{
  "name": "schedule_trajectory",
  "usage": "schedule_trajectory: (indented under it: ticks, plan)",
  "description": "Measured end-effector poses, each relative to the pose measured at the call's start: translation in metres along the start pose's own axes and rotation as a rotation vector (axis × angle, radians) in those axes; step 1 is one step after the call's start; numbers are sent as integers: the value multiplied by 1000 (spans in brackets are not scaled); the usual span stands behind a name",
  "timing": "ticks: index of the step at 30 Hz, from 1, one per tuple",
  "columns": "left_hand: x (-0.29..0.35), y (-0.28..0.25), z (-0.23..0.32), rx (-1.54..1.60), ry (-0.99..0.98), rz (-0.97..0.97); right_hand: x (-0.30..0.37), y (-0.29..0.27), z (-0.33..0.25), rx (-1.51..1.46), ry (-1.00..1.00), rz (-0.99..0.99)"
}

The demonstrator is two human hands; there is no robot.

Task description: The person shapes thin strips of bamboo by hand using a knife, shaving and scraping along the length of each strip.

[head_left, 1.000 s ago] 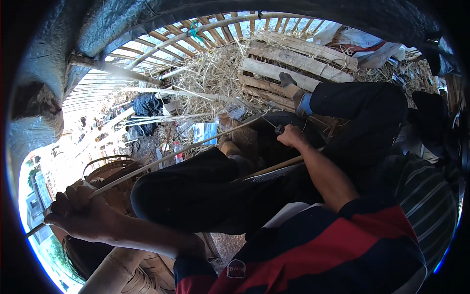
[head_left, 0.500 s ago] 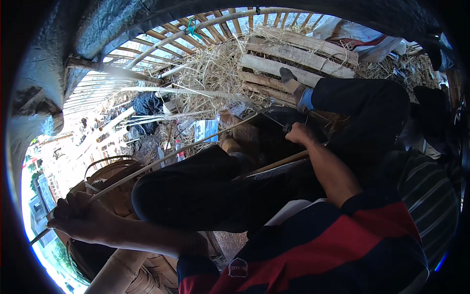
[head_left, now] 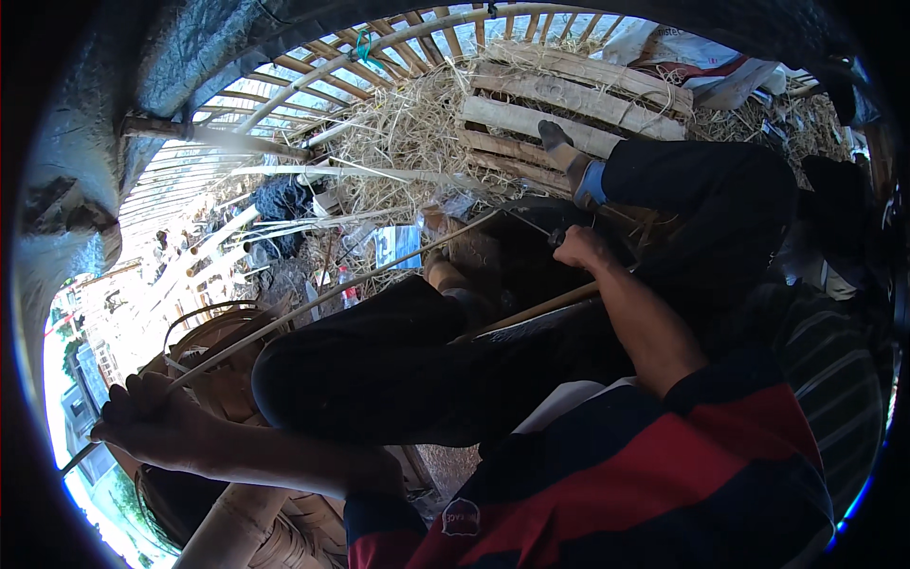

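Observation:
My left hand [head_left: 156,427] is closed around a long thin bamboo strip [head_left: 341,287] at the lower left. The strip runs up and to the right across my bent leg, and a short dark length sticks out beyond the fist. My right hand [head_left: 580,248] is closed on the dark handle of a knife [head_left: 529,223]; its thin blade points up and left. The blade's tip meets the far end of the strip, above a dark surface between my legs. Whether the blade cuts into the strip I cannot tell.
A woven bamboo basket [head_left: 223,346] stands beside my left knee. Beyond lie straw [head_left: 408,133], wooden slats [head_left: 569,100], pale strips [head_left: 351,174], a plastic bottle [head_left: 347,284] and a slatted bamboo fence [head_left: 332,71]. A thick bamboo pole [head_left: 227,526] is below my left forearm.
My right hand with the knife has shifted slightly upward. The left hand keeps its grip on the strip, and the whole view has tilted a little.

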State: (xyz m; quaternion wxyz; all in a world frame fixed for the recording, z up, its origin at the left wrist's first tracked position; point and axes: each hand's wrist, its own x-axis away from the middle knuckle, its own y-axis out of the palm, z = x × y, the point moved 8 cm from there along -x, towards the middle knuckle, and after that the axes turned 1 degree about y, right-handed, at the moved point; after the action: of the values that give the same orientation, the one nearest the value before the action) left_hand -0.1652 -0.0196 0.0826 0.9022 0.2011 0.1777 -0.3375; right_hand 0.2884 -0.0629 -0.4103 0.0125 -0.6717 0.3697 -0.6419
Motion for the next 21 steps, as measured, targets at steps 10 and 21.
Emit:
schedule_trajectory:
  ticks: [10,21]
  plan:
    - [-23,-18,-3,-90,-26,-154,6,2,-21,99,-88,-5]
    - [-29,-35,-10,-50,-70,-204,22,-7,-30,55,-115,-53]
